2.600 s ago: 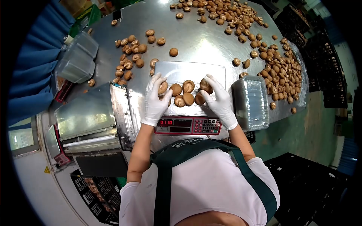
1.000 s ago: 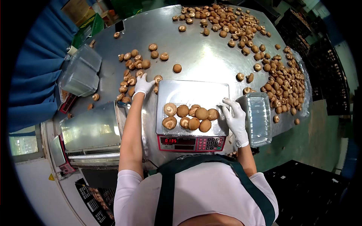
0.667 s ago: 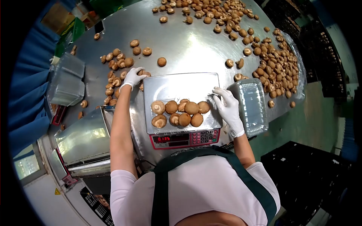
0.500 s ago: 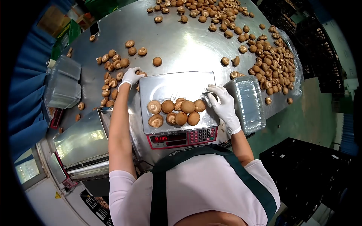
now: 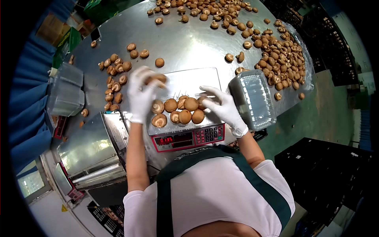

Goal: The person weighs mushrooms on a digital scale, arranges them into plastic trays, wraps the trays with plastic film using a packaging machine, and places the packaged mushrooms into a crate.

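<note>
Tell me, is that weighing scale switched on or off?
On. The scale shows lit red digits on its front display, with mushrooms lying on its pan.

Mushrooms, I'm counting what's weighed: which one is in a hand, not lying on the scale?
The mushroom in the left hand, held above the scale pan's left edge. The others lie in two rows on the pan.

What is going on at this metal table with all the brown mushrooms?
A person in white gloves and a green apron stands at a steel-topped digital scale with a red keypad panel. About eight brown mushrooms on the scale pan lie in two rows. The left hand holds another brown mushroom above the pan's left edge, blurred. The right hand rests against the right end of the rows. A stack of clear plastic trays sits beside the scale, and loose mushrooms cover the shiny metal table.
</note>
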Demonstrator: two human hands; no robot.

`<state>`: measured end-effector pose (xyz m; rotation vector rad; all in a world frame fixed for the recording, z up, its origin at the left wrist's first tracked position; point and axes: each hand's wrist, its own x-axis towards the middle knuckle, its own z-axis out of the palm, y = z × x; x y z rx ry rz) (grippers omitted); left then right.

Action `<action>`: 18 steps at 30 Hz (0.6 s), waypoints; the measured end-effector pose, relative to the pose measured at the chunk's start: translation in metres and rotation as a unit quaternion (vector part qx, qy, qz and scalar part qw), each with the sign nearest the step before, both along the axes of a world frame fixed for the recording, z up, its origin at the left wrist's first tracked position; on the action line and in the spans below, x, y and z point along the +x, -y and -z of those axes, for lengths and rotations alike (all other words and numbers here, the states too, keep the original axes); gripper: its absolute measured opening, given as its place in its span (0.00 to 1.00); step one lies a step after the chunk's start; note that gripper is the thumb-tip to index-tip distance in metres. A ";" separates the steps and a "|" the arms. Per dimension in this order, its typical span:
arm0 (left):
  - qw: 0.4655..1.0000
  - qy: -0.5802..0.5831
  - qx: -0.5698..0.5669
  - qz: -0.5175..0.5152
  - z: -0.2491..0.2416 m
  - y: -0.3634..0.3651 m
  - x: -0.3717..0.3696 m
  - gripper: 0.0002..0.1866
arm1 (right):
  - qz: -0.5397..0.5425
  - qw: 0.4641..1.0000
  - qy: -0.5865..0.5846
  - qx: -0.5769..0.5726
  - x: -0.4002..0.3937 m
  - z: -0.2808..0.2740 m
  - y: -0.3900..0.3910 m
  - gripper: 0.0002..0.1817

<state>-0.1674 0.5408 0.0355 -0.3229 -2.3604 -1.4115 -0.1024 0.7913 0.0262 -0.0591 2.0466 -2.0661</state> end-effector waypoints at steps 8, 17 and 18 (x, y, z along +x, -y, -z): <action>0.998 -0.012 -0.003 0.066 0.020 -0.052 0.097 0.15 | -0.020 0.999 0.012 -0.043 0.034 -0.002 0.012 0.22; 0.913 -0.050 -0.405 -0.017 0.069 -0.017 0.135 0.23 | -0.030 0.846 -0.320 0.425 0.039 0.043 -0.013 0.36; 0.922 -0.027 -0.385 -0.009 0.069 -0.019 0.137 0.25 | -0.037 0.839 -0.338 0.424 0.038 0.041 -0.012 0.36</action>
